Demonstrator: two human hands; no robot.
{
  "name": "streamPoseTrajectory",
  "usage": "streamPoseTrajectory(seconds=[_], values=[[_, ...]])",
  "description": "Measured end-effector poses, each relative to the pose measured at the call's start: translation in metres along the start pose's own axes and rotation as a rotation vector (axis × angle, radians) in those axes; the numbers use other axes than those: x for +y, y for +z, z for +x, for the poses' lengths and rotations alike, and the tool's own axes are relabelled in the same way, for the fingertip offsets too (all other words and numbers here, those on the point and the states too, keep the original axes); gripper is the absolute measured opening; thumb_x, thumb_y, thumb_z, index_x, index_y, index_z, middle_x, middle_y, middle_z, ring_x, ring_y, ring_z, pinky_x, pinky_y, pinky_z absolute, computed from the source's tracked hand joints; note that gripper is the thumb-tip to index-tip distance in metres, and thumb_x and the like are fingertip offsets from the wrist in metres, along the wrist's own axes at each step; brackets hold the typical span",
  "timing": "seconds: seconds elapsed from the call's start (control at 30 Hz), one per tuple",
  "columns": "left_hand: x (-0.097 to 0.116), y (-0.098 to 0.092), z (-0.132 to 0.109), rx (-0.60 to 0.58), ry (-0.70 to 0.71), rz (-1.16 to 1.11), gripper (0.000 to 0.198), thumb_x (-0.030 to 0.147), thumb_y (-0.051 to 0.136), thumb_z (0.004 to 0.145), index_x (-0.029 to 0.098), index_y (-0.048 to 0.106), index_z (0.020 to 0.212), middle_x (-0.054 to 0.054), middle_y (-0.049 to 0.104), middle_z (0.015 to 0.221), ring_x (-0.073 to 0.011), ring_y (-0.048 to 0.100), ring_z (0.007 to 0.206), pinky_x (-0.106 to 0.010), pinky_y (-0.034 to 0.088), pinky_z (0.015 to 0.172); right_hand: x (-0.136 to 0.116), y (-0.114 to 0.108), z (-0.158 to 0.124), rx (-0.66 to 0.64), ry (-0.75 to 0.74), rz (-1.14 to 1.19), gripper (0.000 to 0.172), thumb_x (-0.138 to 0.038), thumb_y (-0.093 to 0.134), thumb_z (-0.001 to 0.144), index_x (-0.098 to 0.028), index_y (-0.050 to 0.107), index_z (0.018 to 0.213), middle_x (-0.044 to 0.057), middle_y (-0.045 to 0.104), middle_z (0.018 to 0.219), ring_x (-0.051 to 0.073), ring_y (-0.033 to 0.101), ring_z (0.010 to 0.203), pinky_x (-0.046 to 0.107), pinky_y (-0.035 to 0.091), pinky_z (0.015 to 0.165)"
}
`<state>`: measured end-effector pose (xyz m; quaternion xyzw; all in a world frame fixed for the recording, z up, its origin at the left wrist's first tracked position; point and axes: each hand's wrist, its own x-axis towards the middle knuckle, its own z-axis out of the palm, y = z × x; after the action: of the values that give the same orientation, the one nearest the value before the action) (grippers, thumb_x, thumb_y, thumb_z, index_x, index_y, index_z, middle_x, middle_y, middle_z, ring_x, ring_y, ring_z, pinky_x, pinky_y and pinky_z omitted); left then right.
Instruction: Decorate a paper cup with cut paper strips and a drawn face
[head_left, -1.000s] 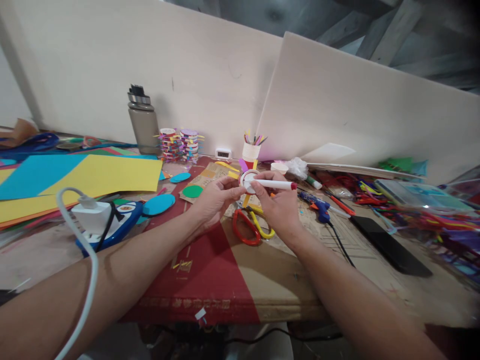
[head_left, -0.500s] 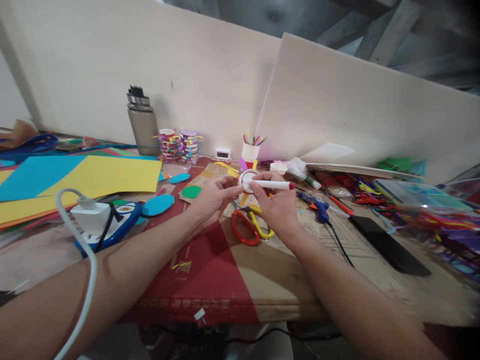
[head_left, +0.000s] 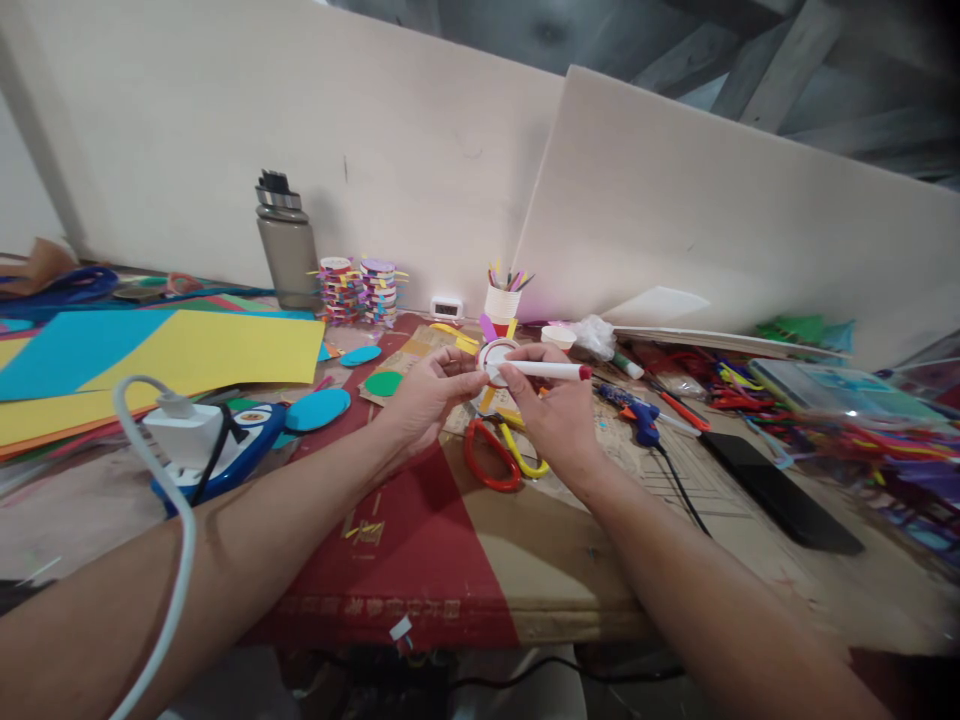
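My left hand (head_left: 429, 396) pinches a small white round piece with a red rim (head_left: 495, 353), held up above the table. My right hand (head_left: 553, 412) grips a white marker with a red end (head_left: 546, 371), its tip against the round piece. Both hands are closed on what they hold. Red and yellow scissors (head_left: 501, 453) lie on the cardboard sheet (head_left: 420, 540) just beneath my hands.
Yellow and blue paper sheets (head_left: 172, 352) lie at the left, with a white charger and cable (head_left: 180, 430). A grey bottle (head_left: 287, 246), stacks of coloured discs (head_left: 360, 290) and a cup of sticks (head_left: 501, 297) stand at the back. A blue glue gun (head_left: 637, 412), black phone (head_left: 780, 490) and craft clutter fill the right.
The marker tip and the round piece have shifted only slightly in my hands; both hands stay in nearly the same place.
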<state>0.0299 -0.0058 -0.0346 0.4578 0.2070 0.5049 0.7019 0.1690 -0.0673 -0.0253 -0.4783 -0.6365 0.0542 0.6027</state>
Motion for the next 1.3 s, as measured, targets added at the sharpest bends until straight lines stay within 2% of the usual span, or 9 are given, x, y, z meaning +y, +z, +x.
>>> streamPoseTrajectory(seconds=[0.5,0.73,1.03,1.3], values=[[-0.0031,-0.0001,-0.0012,-0.014,-0.045,-0.095,0.049,0.008,0.087,0.052,0.017,0.057,0.089,0.000,0.069,0.078,-0.0106,0.063,0.072,-0.022,0.043,0.066,0.0019,0.0017,-0.0009,0.013,0.001,-0.023,0.016,-0.037,0.062,0.086,-0.021,0.063,0.088,0.003,0.066,0.082,0.014,0.054,0.067,0.028,0.043,0.059],[-0.0042,0.0000,-0.0002,-0.019,-0.051,-0.070,0.043,0.011,0.088,0.051,0.013,0.059,0.083,-0.001,0.068,0.073,-0.0083,0.061,0.067,-0.020,0.043,0.065,-0.0007,0.0019,-0.0006,0.011,0.006,-0.017,0.014,-0.035,0.064,0.085,-0.021,0.063,0.088,0.001,0.064,0.078,0.013,0.051,0.062,0.027,0.042,0.057],[-0.0049,-0.0020,0.0012,-0.005,-0.044,-0.033,0.040,0.013,0.088,0.053,0.013,0.063,0.084,-0.002,0.068,0.077,-0.0097,0.061,0.071,-0.022,0.044,0.066,-0.0021,0.0023,-0.0010,0.018,0.013,0.011,0.012,-0.033,0.064,0.085,-0.021,0.062,0.088,0.002,0.067,0.083,0.014,0.056,0.068,0.027,0.044,0.061],[-0.0048,-0.0021,0.0016,-0.028,-0.017,-0.019,0.037,0.015,0.088,0.055,0.012,0.067,0.086,-0.001,0.066,0.076,-0.0090,0.059,0.070,-0.020,0.042,0.062,0.0002,0.0012,-0.0012,-0.003,0.006,-0.002,0.018,-0.037,0.063,0.086,-0.019,0.064,0.088,0.001,0.066,0.078,0.012,0.053,0.062,0.026,0.041,0.058]])
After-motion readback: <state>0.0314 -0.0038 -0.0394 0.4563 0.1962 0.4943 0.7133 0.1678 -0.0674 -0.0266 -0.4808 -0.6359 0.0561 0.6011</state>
